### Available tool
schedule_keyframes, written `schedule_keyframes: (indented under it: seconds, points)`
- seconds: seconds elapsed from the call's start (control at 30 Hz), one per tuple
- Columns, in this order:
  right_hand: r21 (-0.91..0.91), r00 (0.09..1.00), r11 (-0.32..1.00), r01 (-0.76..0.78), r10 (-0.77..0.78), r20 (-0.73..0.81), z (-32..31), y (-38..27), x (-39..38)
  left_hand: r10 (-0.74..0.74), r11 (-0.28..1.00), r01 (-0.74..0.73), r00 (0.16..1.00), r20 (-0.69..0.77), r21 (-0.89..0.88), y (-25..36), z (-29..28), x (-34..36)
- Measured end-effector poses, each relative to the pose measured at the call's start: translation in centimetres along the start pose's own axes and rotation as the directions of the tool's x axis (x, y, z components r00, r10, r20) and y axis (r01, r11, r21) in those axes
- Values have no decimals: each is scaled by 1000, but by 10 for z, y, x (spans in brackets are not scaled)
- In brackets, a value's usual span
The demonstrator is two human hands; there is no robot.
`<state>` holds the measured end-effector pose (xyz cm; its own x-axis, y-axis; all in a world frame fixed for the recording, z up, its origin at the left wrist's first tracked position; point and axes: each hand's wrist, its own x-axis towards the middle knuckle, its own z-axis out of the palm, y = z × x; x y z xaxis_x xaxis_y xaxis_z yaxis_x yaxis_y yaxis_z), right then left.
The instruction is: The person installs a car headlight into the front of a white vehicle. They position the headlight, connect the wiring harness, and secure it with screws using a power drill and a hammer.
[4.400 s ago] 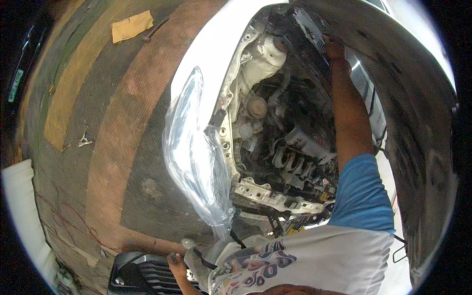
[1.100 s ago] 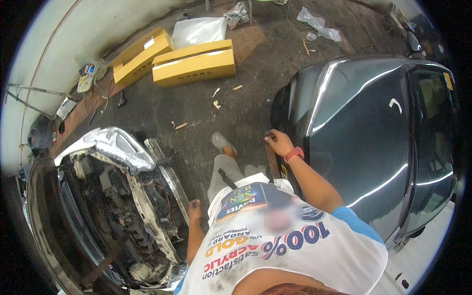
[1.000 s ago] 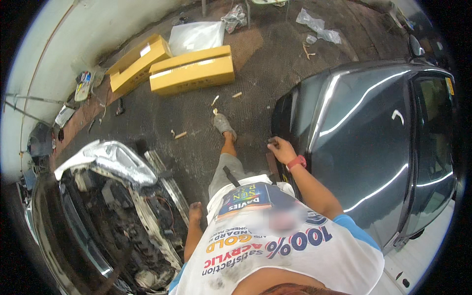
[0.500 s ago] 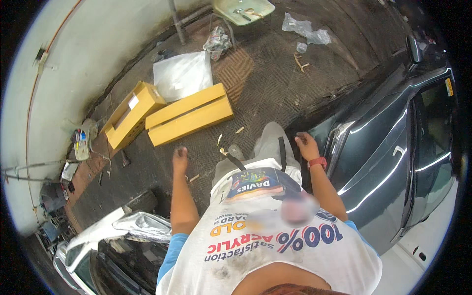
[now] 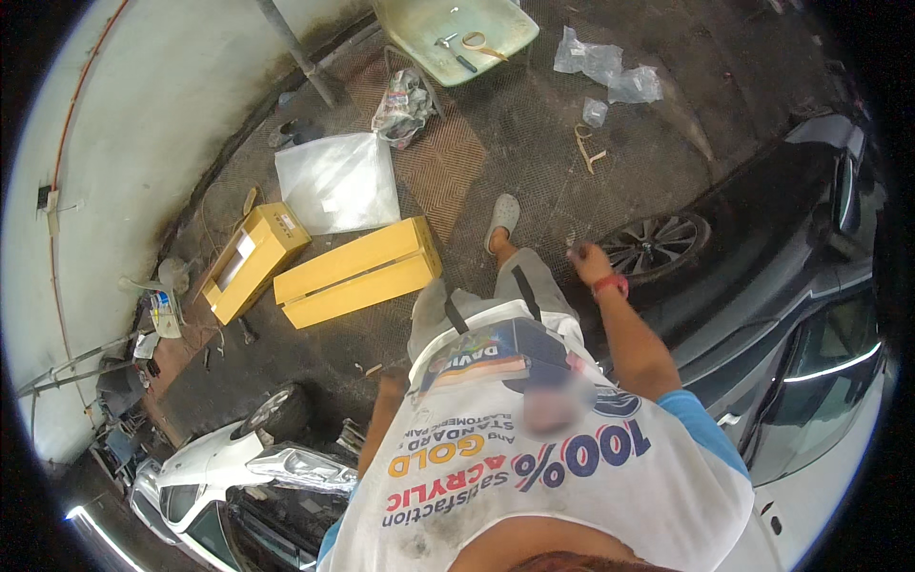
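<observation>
My right hand (image 5: 592, 264), with a red watch at the wrist, hangs in front of me near the wheel (image 5: 658, 246) of a dark grey car (image 5: 739, 272). Its fingers are loosely bent and apart, and I see nothing held in them. Low beside my left hip is my left hand (image 5: 392, 383), dark and mostly hidden, so its fingers cannot be made out. Ahead of my legs, a long yellow cardboard box (image 5: 357, 276) lies on the floor. A shorter, open yellow box (image 5: 255, 262) rests beside it.
A pale green chair (image 5: 410, 24) holds a hammer (image 5: 457, 54) and a tape roll (image 5: 476, 42). White sheeting (image 5: 338, 181), a crumpled bag (image 5: 403, 110) and clear plastic wrapping (image 5: 610, 71) lie on the floor. Behind my left side stands a white car (image 5: 214, 467), partly dismantled.
I have stepped and turned; one foot in a grey clog now shows ahead. My left hand has swung back to my hip. The dark car's wheel has come into view.
</observation>
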<state>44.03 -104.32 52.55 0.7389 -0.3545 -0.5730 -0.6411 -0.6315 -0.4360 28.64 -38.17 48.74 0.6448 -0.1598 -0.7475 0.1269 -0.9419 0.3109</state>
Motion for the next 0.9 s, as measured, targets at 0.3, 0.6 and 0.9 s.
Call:
schedule_keyframes:
  seconds: [0.3, 0.6, 0.9]
  points:
    - [-308, 994, 945, 111, -101, 49, -143, -169, 256, -539, 607, 429, 841, 52, -669, 140, -48, 66]
    - [-201, 947, 927, 318, -322, 12, -99, -326, 413, -463, 652, 238, 877, -128, -720, 205, -248, 185]
    - [-149, 956, 953, 262, -236, 173, -20, -415, 570, -629, 514, 279, 766, -135, -811, 288, -291, 159]
